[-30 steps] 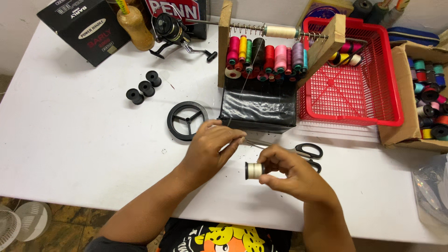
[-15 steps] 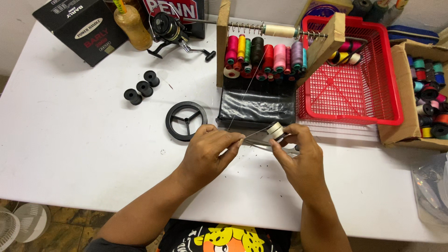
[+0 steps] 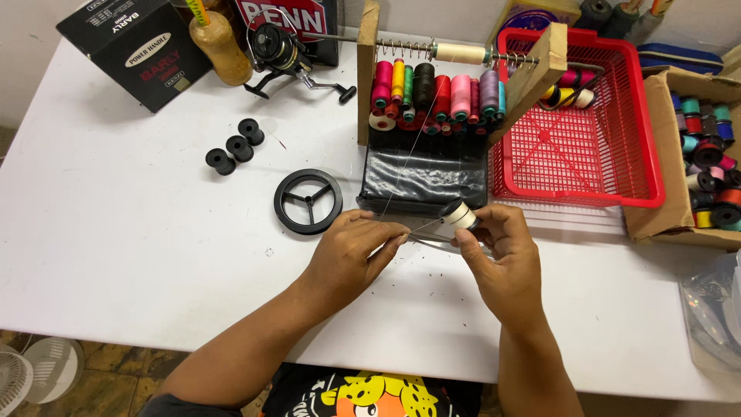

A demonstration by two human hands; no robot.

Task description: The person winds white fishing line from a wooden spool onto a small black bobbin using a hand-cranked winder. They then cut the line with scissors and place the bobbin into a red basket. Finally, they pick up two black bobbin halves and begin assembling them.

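Note:
My right hand (image 3: pixel 505 259) holds a small black spool wound with cream thread (image 3: pixel 460 215) between thumb and fingers, just in front of a black pouch (image 3: pixel 424 174). My left hand (image 3: pixel 351 251) pinches a thin line that runs from the spool and up toward the wooden thread rack (image 3: pixel 370 69). Both hands hover over the white table (image 3: pixel 139 247), a few centimetres apart. Scissors lie mostly hidden under my right hand.
The rack carries several coloured thread spools (image 3: pixel 436 96). A black empty reel (image 3: pixel 309 201) and three small black bobbins (image 3: pixel 235 147) lie to the left. A fishing reel (image 3: pixel 282 54), black box (image 3: pixel 139 50), red basket (image 3: pixel 587 131) and cardboard box of spools (image 3: pixel 702 162) line the back and right.
My right hand has lifted the spool away from the table and turned it, moving up toward the pouch. My left hand stayed pinching the line and the scissors became covered.

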